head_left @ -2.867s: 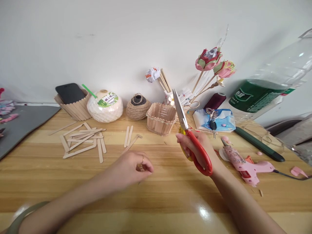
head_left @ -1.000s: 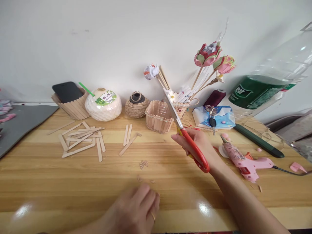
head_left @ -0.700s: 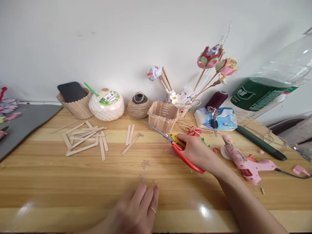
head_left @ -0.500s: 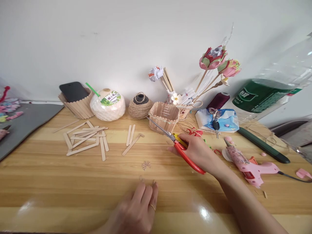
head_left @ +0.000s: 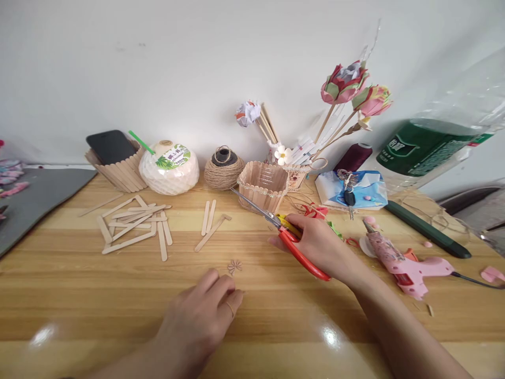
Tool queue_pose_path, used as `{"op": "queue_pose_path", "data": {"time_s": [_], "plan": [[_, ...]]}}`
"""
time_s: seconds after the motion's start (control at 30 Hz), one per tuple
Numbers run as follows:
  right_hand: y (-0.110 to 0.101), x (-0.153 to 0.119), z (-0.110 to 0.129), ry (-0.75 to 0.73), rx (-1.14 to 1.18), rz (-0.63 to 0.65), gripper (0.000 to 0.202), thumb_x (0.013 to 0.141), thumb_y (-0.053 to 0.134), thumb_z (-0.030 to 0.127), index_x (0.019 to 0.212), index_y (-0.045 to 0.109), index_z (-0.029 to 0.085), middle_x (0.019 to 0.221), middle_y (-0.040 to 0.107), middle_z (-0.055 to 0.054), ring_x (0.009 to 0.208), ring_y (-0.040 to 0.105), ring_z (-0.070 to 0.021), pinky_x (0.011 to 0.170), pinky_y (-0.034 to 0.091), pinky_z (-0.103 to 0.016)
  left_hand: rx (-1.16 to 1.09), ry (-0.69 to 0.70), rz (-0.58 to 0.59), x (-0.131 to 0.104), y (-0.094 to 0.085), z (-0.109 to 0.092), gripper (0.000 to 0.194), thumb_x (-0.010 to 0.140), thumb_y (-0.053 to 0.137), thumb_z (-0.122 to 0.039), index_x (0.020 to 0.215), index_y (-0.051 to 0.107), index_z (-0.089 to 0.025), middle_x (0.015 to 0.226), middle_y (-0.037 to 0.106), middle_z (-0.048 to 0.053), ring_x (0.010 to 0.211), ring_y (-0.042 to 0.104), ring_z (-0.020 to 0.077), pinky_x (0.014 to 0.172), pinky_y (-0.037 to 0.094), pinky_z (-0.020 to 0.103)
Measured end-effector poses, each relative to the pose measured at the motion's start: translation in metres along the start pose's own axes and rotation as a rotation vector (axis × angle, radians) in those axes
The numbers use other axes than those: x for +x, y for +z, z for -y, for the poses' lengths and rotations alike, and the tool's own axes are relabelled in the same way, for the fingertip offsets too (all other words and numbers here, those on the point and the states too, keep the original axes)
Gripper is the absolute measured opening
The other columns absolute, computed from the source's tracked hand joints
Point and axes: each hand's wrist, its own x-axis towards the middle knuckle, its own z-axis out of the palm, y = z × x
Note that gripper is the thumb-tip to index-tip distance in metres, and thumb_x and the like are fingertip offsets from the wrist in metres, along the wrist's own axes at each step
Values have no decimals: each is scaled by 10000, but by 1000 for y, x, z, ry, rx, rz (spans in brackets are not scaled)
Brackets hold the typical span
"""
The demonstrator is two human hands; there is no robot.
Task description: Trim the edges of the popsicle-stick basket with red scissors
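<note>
scissors (head_left: 290, 239): red and yellow handles, silver blades
desk (head_left: 98, 295): light wood, pale and darker stripes running across
glue gun (head_left: 398, 258): pink, with a floral print on the barrel
bottle (head_left: 430, 145): clear, dark green label (white lettering on it)
twine ball (head_left: 223, 171): tan, dark core
paper flowers (head_left: 353, 92): pink, red, green
coconut (head_left: 169, 168): white, green leaf label
phone (head_left: 108, 146): black
mat (head_left: 35, 195): grey
</note>
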Motion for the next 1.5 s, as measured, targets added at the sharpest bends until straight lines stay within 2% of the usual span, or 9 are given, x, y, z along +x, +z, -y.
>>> {"op": "queue_pose_path", "data": {"time_s": [0.13, 0.3, 0.43, 0.57, 0.63, 0.8, 1.13, 1.3, 1.5], "plan": [[1, 0, 0, 1, -6, -2, 328, 708, 559, 421, 561, 355, 210, 496, 410, 49, 465, 383, -108, 428, 261, -216, -112, -58, 128, 10, 3, 3, 223, 838, 437, -136, 734, 622, -205, 699, 615, 12, 686, 514, 153, 478, 386, 216], [0, -1, 2, 14, -3, 5, 332, 705, 560, 419, 555, 348, 212, 493, 399, 53, 463, 380, -109, 428, 262, -218, -119, -115, 176, 13, 11, 1, 167, 782, 507, -127, 658, 603, -184, 720, 632, 13, 737, 531, 182, 490, 383, 250], [-2, -1, 3, 19, 8, 4, 326, 704, 566, 411, 557, 354, 211, 497, 399, 52, 470, 386, -111, 431, 265, -218, -157, -145, 214, 16, 7, 8, 177, 808, 517, -186, 669, 627, -174, 708, 639, 17, 739, 520, 187, 556, 415, 274], [-1, -1, 2, -3, 7, 4, 306, 715, 559, 410, 569, 382, 209, 510, 425, 44, 478, 399, -116, 439, 269, -220, -303, -43, 232, 21, 2, 23, 215, 850, 456, -144, 824, 661, -204, 783, 648, 17, 756, 496, 164, 644, 431, 270], [-1, 0, 2, -9, 0, 8, 298, 719, 556, 411, 576, 393, 206, 523, 445, 38, 485, 409, -118, 446, 274, -221, -350, 26, 284, 25, 1, 27, 255, 847, 444, -104, 866, 667, -227, 792, 648, 12, 755, 486, 155, 640, 425, 258], [-1, -1, 2, 4, -14, 14, 309, 717, 558, 409, 570, 377, 206, 512, 431, 47, 475, 398, -110, 442, 272, -214, -340, 62, 405, 33, 3, 27, 183, 831, 513, -162, 780, 675, -230, 758, 649, 1, 744, 477, 158, 568, 372, 246], [-1, 0, 4, -2, -22, 9, 321, 709, 562, 398, 556, 357, 205, 511, 409, 49, 482, 385, -107, 444, 266, -213, -355, -45, 402, 31, 0, 20, 118, 775, 570, -189, 670, 622, -189, 716, 629, -11, 745, 479, 159, 590, 365, 255], [-2, -1, 5, 7, -37, 21, 331, 706, 566, 394, 547, 346, 205, 501, 405, 51, 478, 380, -105, 438, 256, -210, -351, -2, 370, 28, 2, 19, 110, 793, 543, -178, 738, 634, -204, 750, 632, -4, 764, 480, 163, 597, 374, 258], [0, -1, 3, 6, -28, 4, 311, 713, 557, 397, 557, 371, 203, 509, 426, 47, 480, 394, -106, 444, 263, -211, -337, 14, 331, 28, 4, 21, 134, 802, 566, -208, 685, 630, -192, 676, 621, -3, 727, 478, 154, 583, 377, 250]]}}
